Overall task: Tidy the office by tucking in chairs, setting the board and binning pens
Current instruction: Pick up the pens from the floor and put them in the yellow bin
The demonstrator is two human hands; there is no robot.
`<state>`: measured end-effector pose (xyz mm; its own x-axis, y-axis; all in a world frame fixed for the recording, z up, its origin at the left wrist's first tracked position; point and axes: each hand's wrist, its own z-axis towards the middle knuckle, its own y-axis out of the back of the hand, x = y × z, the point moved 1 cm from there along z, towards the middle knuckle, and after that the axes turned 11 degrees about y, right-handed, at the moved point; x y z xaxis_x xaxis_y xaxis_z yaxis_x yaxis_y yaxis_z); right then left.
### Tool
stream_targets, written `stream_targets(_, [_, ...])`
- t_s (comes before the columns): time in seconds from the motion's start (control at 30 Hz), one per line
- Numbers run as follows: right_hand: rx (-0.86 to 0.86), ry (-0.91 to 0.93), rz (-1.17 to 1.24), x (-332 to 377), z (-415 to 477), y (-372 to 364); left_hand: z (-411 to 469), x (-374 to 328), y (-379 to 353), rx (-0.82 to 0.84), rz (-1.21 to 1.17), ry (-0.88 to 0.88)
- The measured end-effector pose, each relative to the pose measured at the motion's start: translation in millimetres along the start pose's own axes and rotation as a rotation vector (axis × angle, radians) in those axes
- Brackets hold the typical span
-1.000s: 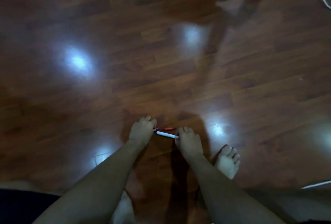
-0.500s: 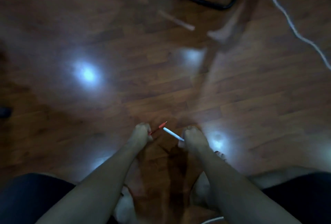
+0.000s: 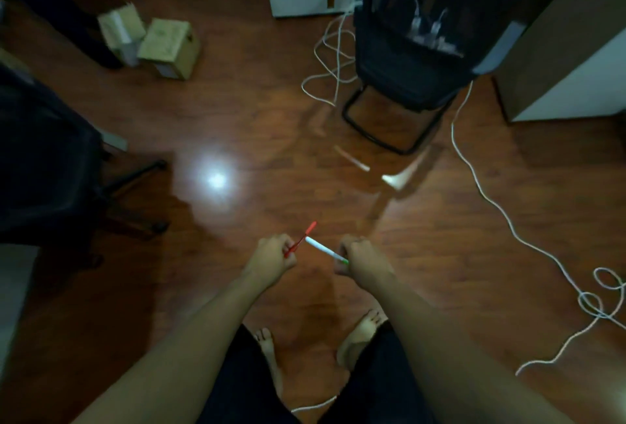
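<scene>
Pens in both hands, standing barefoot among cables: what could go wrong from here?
1. The white cable snakes across the floor to the person's right and could trip a step that way.
2. The red pen in the left hand and the white pen in the right hand are pinched near their ends and could slip.

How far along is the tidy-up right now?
Pens are picked up but not binned: the left hand holds the red pen, the right hand the white pen. No bin or board is in view. The black office chair stands out on the floor.
</scene>
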<state>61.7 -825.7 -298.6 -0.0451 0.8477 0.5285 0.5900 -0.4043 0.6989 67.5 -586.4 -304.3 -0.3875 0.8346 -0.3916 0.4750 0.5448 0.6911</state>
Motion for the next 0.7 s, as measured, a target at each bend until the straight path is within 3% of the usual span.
stream_targets(0.13, [-0.034, 0.083, 0.006, 60, -52, 67, -85, -29, 73, -0.063, -0.035, -0.024])
stream_targets(0.3, [-0.044, 0.194, -0.008, 97, -77, 107, -142, -36, 112, -0.173, -0.1, -0.04])
stream_targets(0.7, [0.007, 0.414, -0.132, 174, -81, 98, -225, 41, 126, -0.372, -0.246, 0.174])
